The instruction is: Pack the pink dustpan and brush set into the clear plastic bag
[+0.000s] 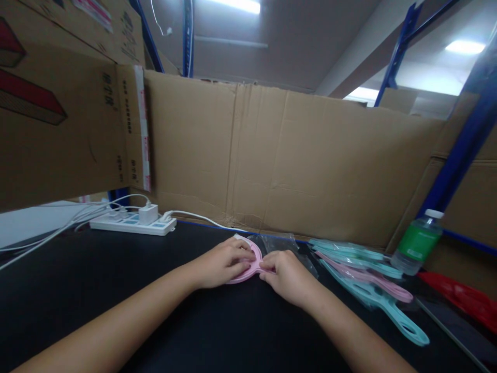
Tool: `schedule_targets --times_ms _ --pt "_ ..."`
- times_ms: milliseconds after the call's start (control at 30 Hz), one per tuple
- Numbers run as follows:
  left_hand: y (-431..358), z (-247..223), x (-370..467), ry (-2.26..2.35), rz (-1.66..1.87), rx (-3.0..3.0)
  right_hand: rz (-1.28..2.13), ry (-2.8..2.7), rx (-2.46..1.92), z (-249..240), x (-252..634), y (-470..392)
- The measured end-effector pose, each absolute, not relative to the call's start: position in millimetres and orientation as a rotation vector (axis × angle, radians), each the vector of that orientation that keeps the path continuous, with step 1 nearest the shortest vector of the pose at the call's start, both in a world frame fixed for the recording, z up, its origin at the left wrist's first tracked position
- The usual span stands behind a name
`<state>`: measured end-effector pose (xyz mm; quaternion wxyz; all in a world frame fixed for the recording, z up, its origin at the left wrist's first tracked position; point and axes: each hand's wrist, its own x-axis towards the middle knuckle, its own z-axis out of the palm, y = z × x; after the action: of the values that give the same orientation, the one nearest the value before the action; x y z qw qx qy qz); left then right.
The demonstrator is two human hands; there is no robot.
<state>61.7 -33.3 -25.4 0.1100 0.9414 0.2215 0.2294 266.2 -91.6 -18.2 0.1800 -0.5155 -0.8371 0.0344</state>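
A flat pink plastic piece with a rounded head and a narrow neck (256, 267) lies on the black tabletop in front of me. My left hand (229, 263) rests over its rounded head, fingers bent and pressed onto it, hiding much of the surface. At the neck, my right hand (285, 272) is closed in a pinch between thumb and fingers, covering whatever extends beyond. A crumpled clear plastic bag (281, 242) lies just behind my right hand.
Several teal and pink handled pieces (406, 324), some in clear wrapping, are piled at the right. Behind them stands a green-labelled bottle (419, 242), beside red plastic (462, 298). A white power strip (132, 224) with cables sits back left. Cardboard (310, 166) walls the rear.
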Motion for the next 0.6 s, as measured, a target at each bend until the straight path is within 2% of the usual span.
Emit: schedule_targets --times_ms 133,333,600 --pt "-34.8 -27.1 71.1 0.623 0.629 2.732 0.126 -2.361 -1.397 -17.9 268.7 -93.3" --pt "-32.0 -25.9 72.2 0.588 0.611 2.712 0.217 -2.204 -1.539 -16.9 268.1 -94.3" --pt "-25.1 -31.4 71.3 0.56 0.592 2.78 0.129 -2.313 -1.494 -16.0 267.0 -94.1"
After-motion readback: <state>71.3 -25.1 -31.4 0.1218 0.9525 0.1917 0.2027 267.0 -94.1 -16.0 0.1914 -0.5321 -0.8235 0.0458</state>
